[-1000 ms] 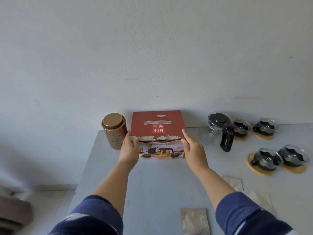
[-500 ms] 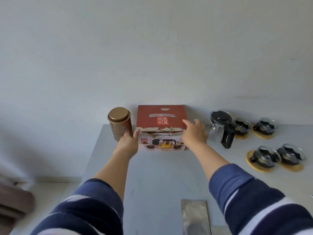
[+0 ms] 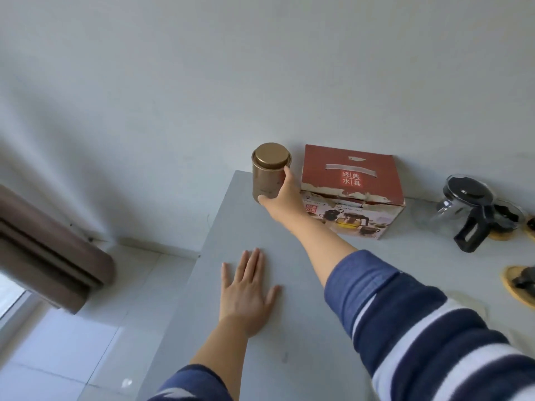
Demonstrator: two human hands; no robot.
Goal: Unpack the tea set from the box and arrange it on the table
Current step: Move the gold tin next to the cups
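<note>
**Right hand on the tea tin, box set back against the wall**

The red box (image 3: pixel 351 188) stands closed at the back of the table (image 3: pixel 289 299), against the wall, and it serves as the landmark here. Just left of the box, at the table's far left corner, stands the gold tin (image 3: pixel 270 170), upright with its lid on. The right hand (image 3: pixel 285 195) reaches across in front of the box and wraps the tin's right side: thumb low near the base, fingers curled around the upper body just under the lid. Whether the tin is lifted or sitting on the table cannot be told. Well in front of the box, the left hand (image 3: pixel 249 290) lies flat on the bare tabletop, fingers spread, holding nothing (it looks like a brace for the long reach).

To the right of the box sits the glass teapot (image 3: pixel 466 209) with its black lid and handle, and beyond it, at the frame's edge, cups on wooden coasters (image 3: pixel 518 282) are partly cut off. So most of the set appears to be out already, and the step in hand is probably placing the tin.

To do it well, the grip should sit around the tin's body rather than the lid, which might come loose. The tin stands close to the table's corner, so any move should carry it inward, away from the edge. Keeping it upright and clearing the box's near corner before swinging right would avoid a knock.
</note>
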